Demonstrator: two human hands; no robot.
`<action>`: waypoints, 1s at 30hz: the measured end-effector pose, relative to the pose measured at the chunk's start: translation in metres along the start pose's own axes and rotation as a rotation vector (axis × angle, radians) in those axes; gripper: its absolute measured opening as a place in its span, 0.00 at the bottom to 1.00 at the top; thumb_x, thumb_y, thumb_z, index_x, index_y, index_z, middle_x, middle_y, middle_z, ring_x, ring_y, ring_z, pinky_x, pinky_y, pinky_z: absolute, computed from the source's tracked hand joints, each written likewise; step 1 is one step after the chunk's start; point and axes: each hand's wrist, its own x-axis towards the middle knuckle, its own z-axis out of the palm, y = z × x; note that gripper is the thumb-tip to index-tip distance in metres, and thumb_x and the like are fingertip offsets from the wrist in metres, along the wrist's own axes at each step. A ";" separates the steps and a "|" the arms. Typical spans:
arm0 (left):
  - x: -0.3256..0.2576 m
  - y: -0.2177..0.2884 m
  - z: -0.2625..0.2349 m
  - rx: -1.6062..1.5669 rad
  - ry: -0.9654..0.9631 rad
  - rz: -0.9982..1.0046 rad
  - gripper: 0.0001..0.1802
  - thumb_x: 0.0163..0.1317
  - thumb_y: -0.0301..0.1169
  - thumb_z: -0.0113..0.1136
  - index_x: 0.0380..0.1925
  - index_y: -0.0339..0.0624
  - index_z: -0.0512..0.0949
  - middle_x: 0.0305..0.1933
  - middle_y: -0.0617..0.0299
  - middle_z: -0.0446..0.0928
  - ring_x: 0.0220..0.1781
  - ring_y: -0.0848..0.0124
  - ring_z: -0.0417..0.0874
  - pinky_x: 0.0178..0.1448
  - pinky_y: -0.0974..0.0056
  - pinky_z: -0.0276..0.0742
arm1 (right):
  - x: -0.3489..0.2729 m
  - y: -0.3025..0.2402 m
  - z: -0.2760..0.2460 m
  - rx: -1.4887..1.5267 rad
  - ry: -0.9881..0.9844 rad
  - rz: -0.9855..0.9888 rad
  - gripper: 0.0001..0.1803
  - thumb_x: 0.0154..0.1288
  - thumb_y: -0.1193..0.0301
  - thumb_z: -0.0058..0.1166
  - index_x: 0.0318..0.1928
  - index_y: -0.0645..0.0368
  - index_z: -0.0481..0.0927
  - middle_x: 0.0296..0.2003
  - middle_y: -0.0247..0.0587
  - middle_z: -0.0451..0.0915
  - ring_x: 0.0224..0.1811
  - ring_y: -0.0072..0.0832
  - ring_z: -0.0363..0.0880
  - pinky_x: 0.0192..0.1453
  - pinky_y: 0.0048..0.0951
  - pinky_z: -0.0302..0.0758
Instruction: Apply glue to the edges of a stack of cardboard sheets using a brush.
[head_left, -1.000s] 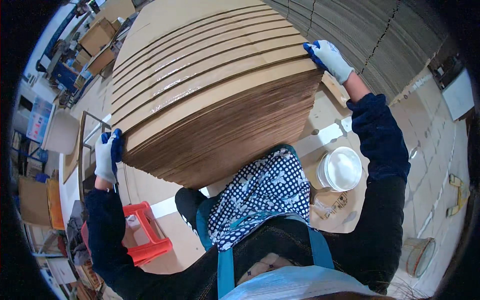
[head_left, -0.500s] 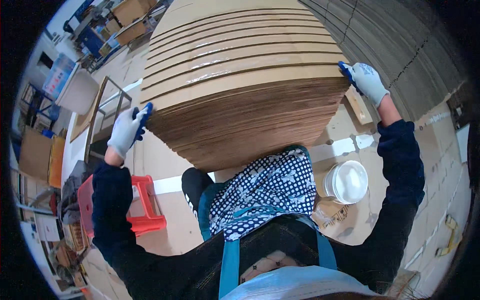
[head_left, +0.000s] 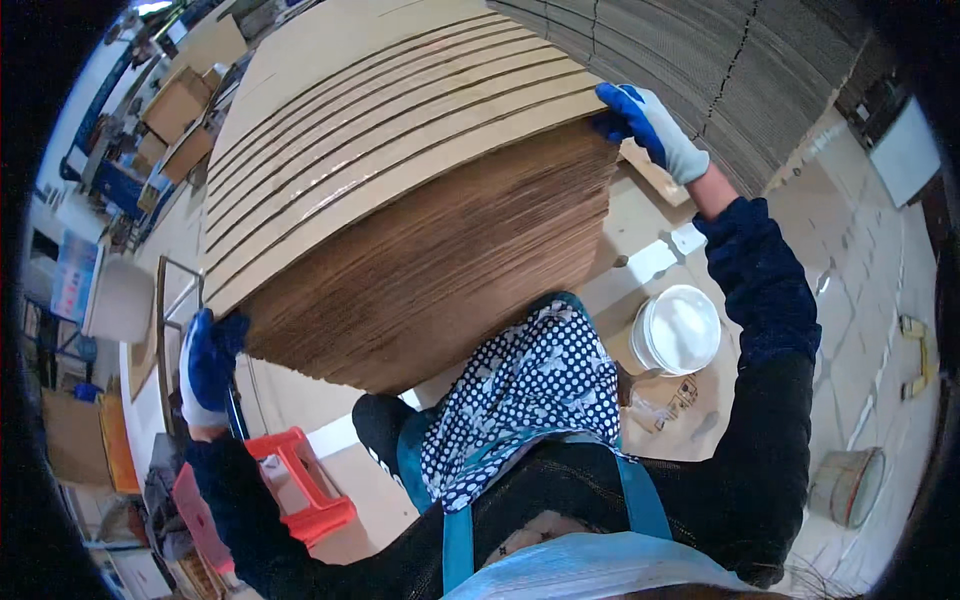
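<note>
A tall stack of brown cardboard sheets [head_left: 430, 260] stands right in front of me. Its top sheets [head_left: 350, 150] overlap in steps, leaving a row of narrow strips, some with a wet-looking shine. My left hand [head_left: 208, 370], in a white glove with blue coated palm, grips the near left corner of the top layer, its thumb up against the edge. At the near right corner my right hand [head_left: 655, 130], gloved alike, has its thumb on top and fingers curled under the edge. How many sheets either hand holds is hidden.
A white bucket [head_left: 682, 330] stands on flattened cardboard to the right of my knees. On the left is a red plastic stool [head_left: 310, 490], with a metal-framed table [head_left: 165, 330] beyond it. Another big grey-brown cardboard pile [head_left: 690, 60] rises at the far right. A metal bucket [head_left: 848, 488] sits low right.
My view has turned, so the stack appears tilted and further left. Both hands have closed on the near corners of the top cardboard, fingers now curled around its edge.
</note>
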 end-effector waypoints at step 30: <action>0.109 -0.070 -0.031 0.276 0.099 0.056 0.10 0.65 0.40 0.48 0.26 0.53 0.69 0.17 0.74 0.60 0.13 0.81 0.62 0.17 0.74 0.59 | 0.081 0.019 0.044 -0.771 0.363 0.124 0.26 0.61 0.51 0.40 0.33 0.64 0.80 0.33 0.56 0.79 0.36 0.49 0.78 0.44 0.41 0.73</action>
